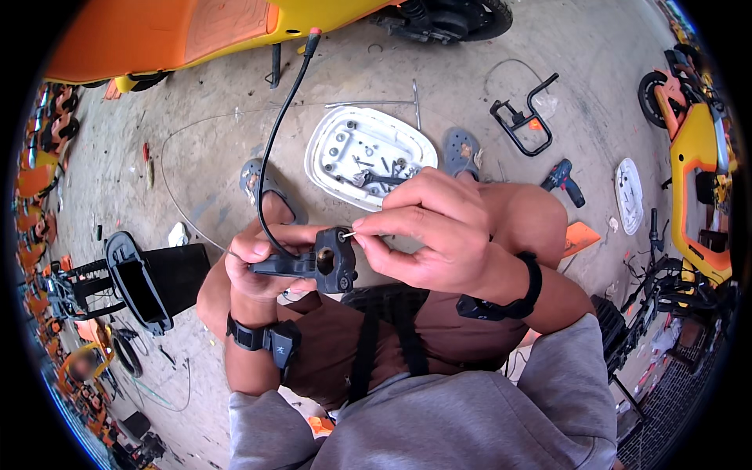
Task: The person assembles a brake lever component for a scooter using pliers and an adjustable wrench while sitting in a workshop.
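My left hand is closed around a black brake lever, holding it above my lap with its ring-shaped clamp facing right. A black cable rises from it and ends in a red-tipped connector. My right hand pinches a thin metal rod between thumb and fingertips. The rod's tip meets the upper bolt hole of the clamp; its other end is hidden in my fingers. A second bolt shows at the clamp's lower end.
A white tray of bolts and tools lies between my feet, a T-handle wrench behind it. To the right are a black metal rack, a cordless drill and a smaller white tray. Yellow-orange scooters stand around.
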Demonstrator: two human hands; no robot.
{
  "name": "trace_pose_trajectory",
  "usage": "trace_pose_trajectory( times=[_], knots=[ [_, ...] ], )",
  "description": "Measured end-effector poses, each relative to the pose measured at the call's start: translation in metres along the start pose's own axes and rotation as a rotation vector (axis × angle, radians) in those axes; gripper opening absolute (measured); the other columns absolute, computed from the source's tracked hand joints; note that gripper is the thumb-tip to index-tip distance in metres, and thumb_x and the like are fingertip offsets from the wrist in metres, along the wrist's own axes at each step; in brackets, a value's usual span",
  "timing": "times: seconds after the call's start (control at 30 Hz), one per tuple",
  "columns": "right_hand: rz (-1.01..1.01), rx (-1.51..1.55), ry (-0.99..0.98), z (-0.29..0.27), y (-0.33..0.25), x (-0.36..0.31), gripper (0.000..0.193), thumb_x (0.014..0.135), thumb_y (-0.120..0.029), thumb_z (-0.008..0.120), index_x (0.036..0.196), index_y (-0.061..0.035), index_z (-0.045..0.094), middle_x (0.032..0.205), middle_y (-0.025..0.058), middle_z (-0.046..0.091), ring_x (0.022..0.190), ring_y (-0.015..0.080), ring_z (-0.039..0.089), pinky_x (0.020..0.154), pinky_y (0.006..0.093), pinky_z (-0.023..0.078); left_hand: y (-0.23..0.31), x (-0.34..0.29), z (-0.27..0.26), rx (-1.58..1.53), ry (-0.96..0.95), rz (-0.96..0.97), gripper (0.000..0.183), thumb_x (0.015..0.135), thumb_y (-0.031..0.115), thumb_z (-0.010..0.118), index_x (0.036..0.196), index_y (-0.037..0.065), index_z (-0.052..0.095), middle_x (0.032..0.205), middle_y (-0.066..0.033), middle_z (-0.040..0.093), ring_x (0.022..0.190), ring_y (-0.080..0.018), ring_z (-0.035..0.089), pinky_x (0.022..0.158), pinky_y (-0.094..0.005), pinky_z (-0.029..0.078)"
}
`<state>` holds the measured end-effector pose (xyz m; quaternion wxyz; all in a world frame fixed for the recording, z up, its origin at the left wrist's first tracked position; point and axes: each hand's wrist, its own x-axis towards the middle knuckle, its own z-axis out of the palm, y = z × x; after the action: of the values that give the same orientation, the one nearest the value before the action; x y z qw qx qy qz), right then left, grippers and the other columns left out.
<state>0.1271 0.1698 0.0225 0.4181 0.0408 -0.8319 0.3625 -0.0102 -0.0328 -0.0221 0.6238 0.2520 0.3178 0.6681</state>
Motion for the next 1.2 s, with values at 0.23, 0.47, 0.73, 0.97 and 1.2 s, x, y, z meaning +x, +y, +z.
trace_pose_trajectory(
  times=[0.23, 0.47, 0.73, 0.97, 1.2],
  knots=[
    [0.011, -0.007, -0.007, 0.000, 0.002, -0.002, 0.025, 0.058, -0.004, 0.083, 0.080, -0.0126, 0.074, 0.072, -0.0050, 0.060, 0.059, 0.0107, 0.057, 0.049, 0.0254, 0.032, 0.007, 0.004, 0.004, 0.015, 0.022, -0.060, 0.086, 0.079, 0.059, 0.035, 0.103, -0.020, 0.055, 0.071, -0.0169, 0.061, 0.042, -0.0124, 0.043, 0.049, -0.0243, 0.037],
    [0.039, -0.018, -0.063, -0.005, -0.008, 0.004, 0.020, 0.063, -0.003, 0.080, 0.079, -0.0091, 0.070, 0.074, 0.0007, 0.058, 0.059, 0.0156, 0.059, 0.049, 0.0285, 0.046, -0.005, -0.002, -0.009, -0.103, 0.063, -0.007, 0.090, 0.077, 0.048, 0.043, 0.127, -0.026, 0.040, 0.086, -0.0288, 0.059, 0.044, -0.0187, 0.046, 0.040, -0.0262, 0.036],
    [0.214, 0.145, -0.185, -0.002, 0.000, -0.004, 0.008, 0.077, -0.005, 0.074, 0.084, -0.0051, 0.070, 0.076, 0.0031, 0.060, 0.058, 0.0187, 0.061, 0.050, 0.0305, 0.047, 0.000, -0.001, -0.003, -0.246, 0.267, -0.135, 0.091, 0.068, 0.051, 0.050, 0.126, -0.018, 0.051, 0.098, -0.0278, 0.064, 0.049, -0.0193, 0.045, 0.045, -0.0264, 0.033],
    [0.420, 0.175, -0.260, -0.012, 0.010, -0.005, 0.011, 0.084, -0.007, 0.072, 0.094, -0.0033, 0.071, 0.084, 0.0076, 0.064, 0.070, 0.0217, 0.063, 0.061, 0.0310, 0.049, 0.008, 0.024, 0.021, -0.218, 0.324, -0.107, 0.078, 0.076, 0.048, 0.046, 0.115, -0.019, 0.054, 0.068, -0.0161, 0.058, 0.049, -0.0191, 0.044, 0.070, -0.0387, 0.045],
    [0.546, 0.209, -0.262, -0.015, 0.017, -0.004, 0.010, 0.084, -0.006, 0.071, 0.094, -0.0032, 0.072, 0.077, 0.0047, 0.060, 0.063, 0.0141, 0.054, 0.056, 0.0284, 0.042, 0.005, 0.035, 0.027, -0.337, 0.436, -0.126, 0.061, 0.081, 0.040, 0.044, 0.103, -0.015, 0.058, 0.064, -0.0141, 0.056, 0.047, -0.0203, 0.043, 0.067, -0.0424, 0.046]
  ],
)
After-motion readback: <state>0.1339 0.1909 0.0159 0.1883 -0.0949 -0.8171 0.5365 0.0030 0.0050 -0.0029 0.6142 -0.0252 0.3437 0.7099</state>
